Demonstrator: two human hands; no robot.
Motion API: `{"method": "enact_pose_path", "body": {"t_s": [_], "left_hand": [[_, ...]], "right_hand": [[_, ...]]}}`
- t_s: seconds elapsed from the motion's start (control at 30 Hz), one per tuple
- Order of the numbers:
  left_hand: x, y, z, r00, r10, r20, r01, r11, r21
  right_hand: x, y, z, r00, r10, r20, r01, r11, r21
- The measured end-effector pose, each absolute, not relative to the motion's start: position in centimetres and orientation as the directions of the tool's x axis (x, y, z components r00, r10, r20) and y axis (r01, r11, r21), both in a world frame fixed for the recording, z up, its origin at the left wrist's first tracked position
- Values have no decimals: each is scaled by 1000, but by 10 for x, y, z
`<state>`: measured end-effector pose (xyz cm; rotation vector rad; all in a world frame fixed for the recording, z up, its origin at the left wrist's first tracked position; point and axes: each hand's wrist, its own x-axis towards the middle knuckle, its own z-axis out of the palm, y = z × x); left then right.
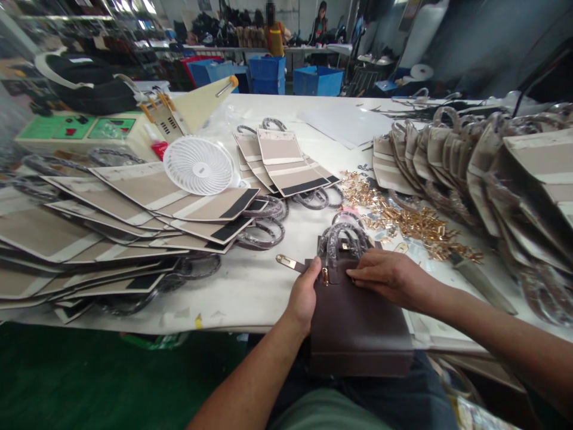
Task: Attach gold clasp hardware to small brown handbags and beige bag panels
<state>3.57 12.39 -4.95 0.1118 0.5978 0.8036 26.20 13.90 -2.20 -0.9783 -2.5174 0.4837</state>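
A dark brown handbag (pixel 358 322) leans at the table's front edge, over my lap, with plastic-wrapped handles (pixel 333 245) at its top. My left hand (pixel 304 295) grips its left side, thumb on the front and the other fingers hidden. Beside that thumb is a gold clasp piece (pixel 324 276) on the bag's front. A strap with a gold metal end plate (pixel 286 261) sticks out to the left. My right hand (pixel 387 275) rests on the upper right of the bag, its fingers pressed together; whatever they pinch is too hidden to name.
Loose gold hardware (pixel 412 221) lies scattered right of the bag. Stacked beige-lined bag panels (pixel 120 209) cover the left, more panels (pixel 286 161) lie mid-table, and a row of them (pixel 430 155) stands right. A white fan (pixel 199 165) sits on the left stack. Blue bins (pixel 317 80) and people stand beyond.
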Motion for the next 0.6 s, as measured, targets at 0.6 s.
{"method": "enact_pose_path", "body": {"t_s": [0.6], "left_hand": [[34,120,-62,271,873,-405,-403,485,776]], "right_hand": [[258,123,-21,-549,779,303,675,627,-389]]}}
